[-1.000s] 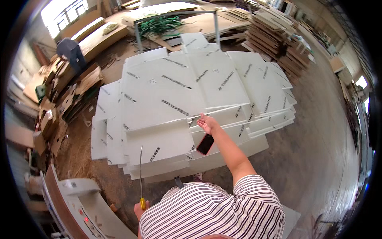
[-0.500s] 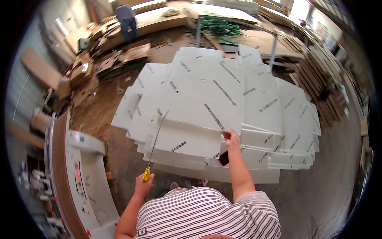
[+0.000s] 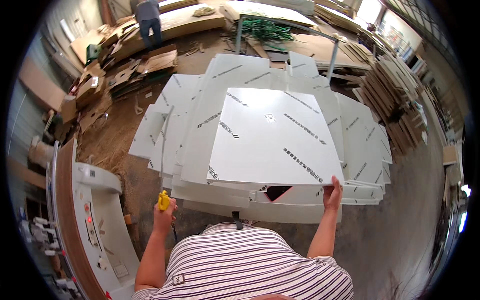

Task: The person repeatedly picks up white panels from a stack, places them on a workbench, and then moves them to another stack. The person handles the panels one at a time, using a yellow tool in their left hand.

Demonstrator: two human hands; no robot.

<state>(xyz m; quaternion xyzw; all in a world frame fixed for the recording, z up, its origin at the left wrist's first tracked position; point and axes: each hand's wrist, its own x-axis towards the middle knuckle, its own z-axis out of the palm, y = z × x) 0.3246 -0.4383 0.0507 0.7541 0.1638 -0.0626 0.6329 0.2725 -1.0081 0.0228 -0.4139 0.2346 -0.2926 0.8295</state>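
In my left hand (image 3: 163, 216) is a yellow air blow gun (image 3: 163, 200) with a long thin nozzle, which points away over the left edge of the panels. A dark hose hangs below that fist. With my right hand (image 3: 332, 195) I grip the near right corner of a large white panel (image 3: 267, 140), thumb on top and fingers underneath. The panel is tilted above a stack of similar white panels (image 3: 200, 145) marked with dark printed strips. Under its near edge lies a flat black rectangle with a red rim (image 3: 278, 192), phone-like, partly covered.
A white machine bed (image 3: 105, 200) with a brown edge stands at my left. Cardboard scraps (image 3: 160, 62) lie beyond it. A person (image 3: 148, 25) stands at the far left. Green strapping (image 3: 262, 30) lies on the back boards; stacked brown boards (image 3: 387, 102) stand at the right.
My right hand has moved right and pulled up the top panel, which now sits apart from the stack at a new angle. My left hand and the blow gun have shifted left and forward.
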